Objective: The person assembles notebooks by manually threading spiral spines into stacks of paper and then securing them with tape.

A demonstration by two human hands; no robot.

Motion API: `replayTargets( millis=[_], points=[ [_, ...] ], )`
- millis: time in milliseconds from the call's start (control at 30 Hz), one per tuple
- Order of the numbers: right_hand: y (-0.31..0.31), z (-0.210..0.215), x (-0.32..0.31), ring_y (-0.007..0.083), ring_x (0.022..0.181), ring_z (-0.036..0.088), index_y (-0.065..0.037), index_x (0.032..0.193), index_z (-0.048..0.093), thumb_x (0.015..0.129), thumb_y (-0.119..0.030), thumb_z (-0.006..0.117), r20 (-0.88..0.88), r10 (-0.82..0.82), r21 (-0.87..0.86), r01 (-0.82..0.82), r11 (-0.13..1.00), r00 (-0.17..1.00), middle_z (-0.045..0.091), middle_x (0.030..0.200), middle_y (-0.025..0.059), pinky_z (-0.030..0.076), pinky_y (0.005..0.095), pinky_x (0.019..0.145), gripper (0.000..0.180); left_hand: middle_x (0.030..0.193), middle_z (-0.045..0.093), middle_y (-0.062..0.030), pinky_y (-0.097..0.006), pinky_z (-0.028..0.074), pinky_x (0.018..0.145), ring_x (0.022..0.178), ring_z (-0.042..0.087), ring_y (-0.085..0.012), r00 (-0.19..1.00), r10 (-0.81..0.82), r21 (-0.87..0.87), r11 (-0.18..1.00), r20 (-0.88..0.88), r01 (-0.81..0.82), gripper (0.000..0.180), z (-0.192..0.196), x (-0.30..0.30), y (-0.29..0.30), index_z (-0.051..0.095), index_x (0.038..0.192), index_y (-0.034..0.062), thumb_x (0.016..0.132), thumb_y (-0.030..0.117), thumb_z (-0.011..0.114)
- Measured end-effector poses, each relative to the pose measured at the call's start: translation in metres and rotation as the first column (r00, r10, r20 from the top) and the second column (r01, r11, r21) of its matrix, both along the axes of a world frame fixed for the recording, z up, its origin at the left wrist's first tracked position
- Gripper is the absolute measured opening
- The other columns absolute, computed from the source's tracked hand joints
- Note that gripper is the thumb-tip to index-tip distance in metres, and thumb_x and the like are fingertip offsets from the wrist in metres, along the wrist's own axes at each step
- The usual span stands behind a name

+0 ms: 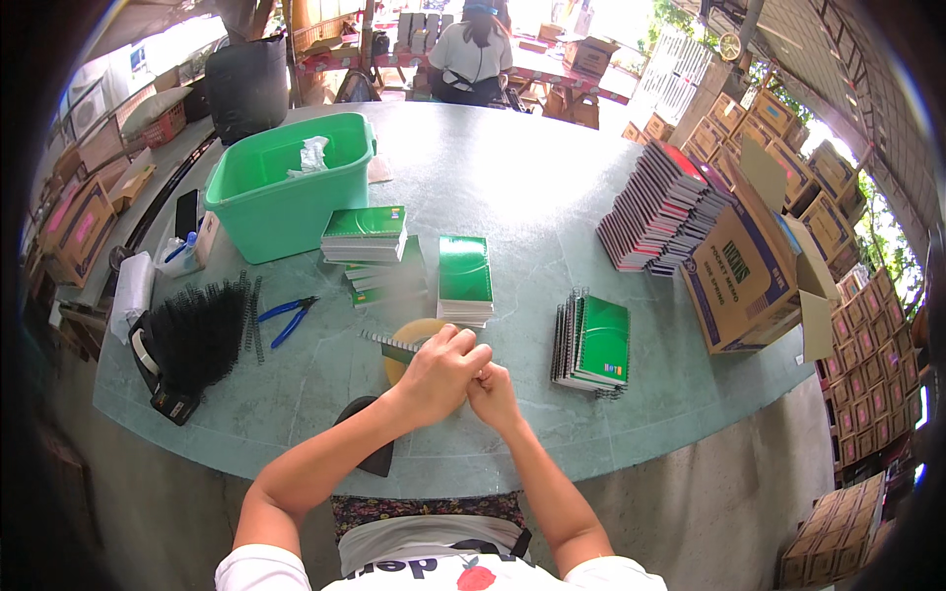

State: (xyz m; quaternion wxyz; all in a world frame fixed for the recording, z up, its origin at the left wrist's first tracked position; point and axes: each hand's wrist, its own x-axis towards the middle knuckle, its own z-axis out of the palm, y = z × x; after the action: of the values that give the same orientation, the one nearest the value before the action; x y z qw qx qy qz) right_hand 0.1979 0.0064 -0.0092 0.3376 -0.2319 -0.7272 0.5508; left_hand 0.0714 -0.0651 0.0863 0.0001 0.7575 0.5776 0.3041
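I see both hands meet close together just above the near edge of the pale green table [512,187]. My left hand [440,377] is curled tight around a small notebook with a black wire spiral [386,343]. The spiral end pokes out to the left of the fingers, and its long side runs left to right. My right hand [493,389] is pinched shut against the left one, but I cannot quite tell what it grips. Under the hands lies a round yellow tape roll [419,333].

A stack of green-covered notebooks [592,346] sits just to the right. A brown cardboard box with a blue and green label [741,271] stands farther right. A green plastic tub [281,187] is far left.
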Motion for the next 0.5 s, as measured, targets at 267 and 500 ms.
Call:
replayTargets(
  millis=[267, 500],
  points=[
    [0.000, 0.029, 0.015, 0.0122, 0.089, 0.060, 0.001, 0.107, 0.058, 0.088, -0.011, 0.061, -0.106, -0.438, 0.021, 0.443, 0.896, 0.893, 0.064, 0.098, 0.0070, 0.049, 0.0232, 0.073, 0.022, 0.096, 0.059, -0.0108, -0.039, 0.046, 0.077, 0.095, 0.056, -0.0291, 0.942, 0.294, -0.324, 0.886, -0.161, -0.332, 0.031, 0.021, -0.044, -0.019, 0.059, 0.094, 0.0071, 0.065, 0.007, 0.069],
    [0.008, 0.071, 0.033, 0.0086, 0.086, 0.054, 0.000, 0.115, 0.051, 0.089, -0.012, 0.059, -0.347, -0.199, -0.399, 0.048, 0.916, 0.916, 0.061, 0.099, 0.0057, 0.045, 0.0229, 0.073, 0.030, 0.107, 0.055, -0.0155, -0.040, 0.049, 0.078, 0.099, 0.055, -0.0321, 0.977, -0.197, 0.152, 0.971, 0.079, 0.183, 0.038, 0.002, 0.033, -0.018, 0.061, 0.105, 0.0055, 0.070, 0.014, 0.072]
  ],
)
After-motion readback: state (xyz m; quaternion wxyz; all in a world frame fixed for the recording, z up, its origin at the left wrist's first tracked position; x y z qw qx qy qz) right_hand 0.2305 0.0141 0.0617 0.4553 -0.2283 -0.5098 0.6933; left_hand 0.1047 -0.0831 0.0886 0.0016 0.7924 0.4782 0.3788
